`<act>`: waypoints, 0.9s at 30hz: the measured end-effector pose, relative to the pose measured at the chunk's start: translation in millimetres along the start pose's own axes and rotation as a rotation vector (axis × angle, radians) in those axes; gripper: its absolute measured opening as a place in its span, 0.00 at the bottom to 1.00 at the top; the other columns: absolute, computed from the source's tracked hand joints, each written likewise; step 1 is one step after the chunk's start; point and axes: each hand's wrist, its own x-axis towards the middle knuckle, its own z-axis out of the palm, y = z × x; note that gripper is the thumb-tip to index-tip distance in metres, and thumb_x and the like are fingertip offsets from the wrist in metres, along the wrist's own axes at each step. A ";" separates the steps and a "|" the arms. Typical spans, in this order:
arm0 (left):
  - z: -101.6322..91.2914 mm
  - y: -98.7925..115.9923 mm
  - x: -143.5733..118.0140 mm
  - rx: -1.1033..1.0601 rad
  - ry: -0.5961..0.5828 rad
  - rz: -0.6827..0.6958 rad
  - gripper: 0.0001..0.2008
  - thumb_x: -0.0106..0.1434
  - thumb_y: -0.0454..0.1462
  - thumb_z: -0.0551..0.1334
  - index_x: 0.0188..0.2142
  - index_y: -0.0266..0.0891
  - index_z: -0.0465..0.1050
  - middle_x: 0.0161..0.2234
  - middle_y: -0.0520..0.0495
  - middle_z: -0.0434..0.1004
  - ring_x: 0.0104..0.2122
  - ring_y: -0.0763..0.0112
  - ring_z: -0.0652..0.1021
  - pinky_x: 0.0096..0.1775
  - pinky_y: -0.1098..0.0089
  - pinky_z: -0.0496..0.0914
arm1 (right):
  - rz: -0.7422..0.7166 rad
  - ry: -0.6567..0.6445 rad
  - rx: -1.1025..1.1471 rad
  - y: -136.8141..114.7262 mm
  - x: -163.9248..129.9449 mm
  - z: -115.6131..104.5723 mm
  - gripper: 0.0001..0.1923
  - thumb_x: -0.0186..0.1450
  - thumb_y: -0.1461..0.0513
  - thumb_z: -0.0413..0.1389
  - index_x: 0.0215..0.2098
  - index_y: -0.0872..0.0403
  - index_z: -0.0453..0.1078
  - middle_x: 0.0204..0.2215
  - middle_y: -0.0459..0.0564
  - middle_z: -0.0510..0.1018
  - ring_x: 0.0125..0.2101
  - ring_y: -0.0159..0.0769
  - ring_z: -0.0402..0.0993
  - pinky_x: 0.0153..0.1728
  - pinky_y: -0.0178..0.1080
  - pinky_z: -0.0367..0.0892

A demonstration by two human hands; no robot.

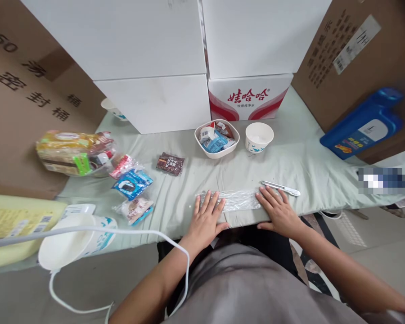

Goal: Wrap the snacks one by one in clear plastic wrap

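Observation:
A crinkled strip of clear plastic wrap [240, 201] lies along the near edge of the green-clothed table [175, 216]. On its left end rests my left hand [207, 220], palm down with fingers spread. My right hand [278, 211] lies flat at the other end, its fingers apart, holding nothing. Just beyond my right fingertips is a white utility knife [281, 188]. Farther back stand a white bowl [234, 143] filled with small packets and a white paper cup [259, 136]. A brown cocoa sachet [170, 164] lies to the left of them.
White cartons [249, 96] line the back, with brown cardboard boxes at both sides. Packaged snacks [131, 183] lie at the left, near a paper bucket [103, 234] and a yellow jug [16, 220]. A blue bottle [364, 126] leans at the right. A white cable [135, 231] crosses the lower left.

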 end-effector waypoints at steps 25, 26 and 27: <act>7.5 39.2 17.6 -0.539 -0.149 0.226 0.34 0.60 0.36 0.62 0.63 0.32 0.53 0.62 0.29 0.62 0.64 0.53 0.60 0.63 0.48 0.54 | 0.167 0.104 0.799 -7.6 104.4 -41.6 0.13 0.67 0.58 0.53 0.47 0.53 0.69 0.34 0.49 0.79 0.32 0.34 0.76 0.34 0.37 0.72; 7.9 39.3 17.6 -0.552 -0.144 0.212 0.34 0.59 0.36 0.62 0.63 0.32 0.52 0.61 0.29 0.62 0.64 0.53 0.60 0.63 0.47 0.55 | 0.160 0.077 0.795 -8.4 117.7 -33.9 0.12 0.66 0.59 0.53 0.47 0.53 0.70 0.32 0.48 0.79 0.31 0.34 0.75 0.35 0.37 0.71; 8.5 39.4 17.7 -0.566 -0.139 0.197 0.36 0.59 0.37 0.62 0.63 0.32 0.51 0.61 0.29 0.62 0.64 0.52 0.61 0.62 0.47 0.55 | 0.148 0.050 0.781 -9.7 129.0 -26.2 0.12 0.65 0.61 0.54 0.46 0.53 0.70 0.31 0.48 0.78 0.30 0.33 0.75 0.35 0.37 0.71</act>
